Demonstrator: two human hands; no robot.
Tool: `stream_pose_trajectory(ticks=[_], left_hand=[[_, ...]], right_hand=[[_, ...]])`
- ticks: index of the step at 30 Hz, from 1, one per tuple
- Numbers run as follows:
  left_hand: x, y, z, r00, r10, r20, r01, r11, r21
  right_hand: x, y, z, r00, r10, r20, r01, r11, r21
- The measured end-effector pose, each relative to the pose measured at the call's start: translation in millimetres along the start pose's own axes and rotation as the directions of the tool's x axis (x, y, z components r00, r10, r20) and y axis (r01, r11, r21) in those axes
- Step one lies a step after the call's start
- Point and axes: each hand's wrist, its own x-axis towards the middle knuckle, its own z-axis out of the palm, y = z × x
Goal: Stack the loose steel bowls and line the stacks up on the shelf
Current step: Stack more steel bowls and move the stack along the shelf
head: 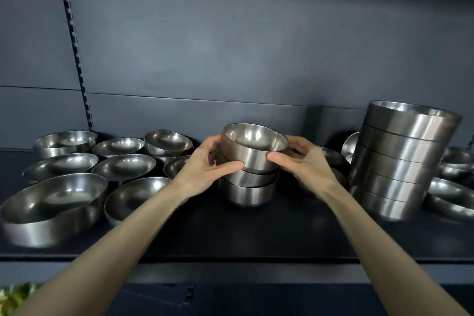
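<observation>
On the dark shelf (230, 233), a big bowl (51, 208) sits nearest, at left, and a tall stack (400, 161) stands at right. Mid-shelf, the left hand (205, 165) and right hand (306, 161) both grip the top bowl (256, 147) by its sides (thumbs in front, fingers curled behind), atop a short stack (247, 191). Loose bowls (123, 165) lie further back at left, before the back panel (230, 46)
</observation>
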Motion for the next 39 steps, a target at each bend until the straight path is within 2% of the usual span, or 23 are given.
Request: stream_pose_trajectory(ticks=[9,15,27,33,39], left_hand=[[3.2,-5.6,-2.6,0.999,-0.034,0.042,0.036,0.998,-0.047],[6.1,-7.8,-4.9,0.994,-0.091,0.067,0.095,0.994,-0.059],[3.3,-9.9,-4.3,0.990,-0.114,0.081,0.119,0.992,-0.052],[2.2,-13.3,-5.1,0.983,-0.122,0.137,0.125,0.992,-0.016],[3.6,-21.0,-5.6,0.976,-0.149,0.160,0.144,0.989,0.041]], right_hand=[[3.7,-0.8,4.1,1.000,0.000,0.005,0.000,0.999,-0.037],[4.6,-12.8,5.8,0.998,0.004,0.058,0.004,0.991,-0.133],[5.2,2.6,5.0,0.999,0.038,0.022,-0.035,0.995,-0.094],[2.4,-0.9,4.0,0.997,0.041,0.069,-0.033,0.993,-0.114],[-2.8,-4.6,-2.0,0.983,0.039,0.179,-0.004,0.981,-0.192]])
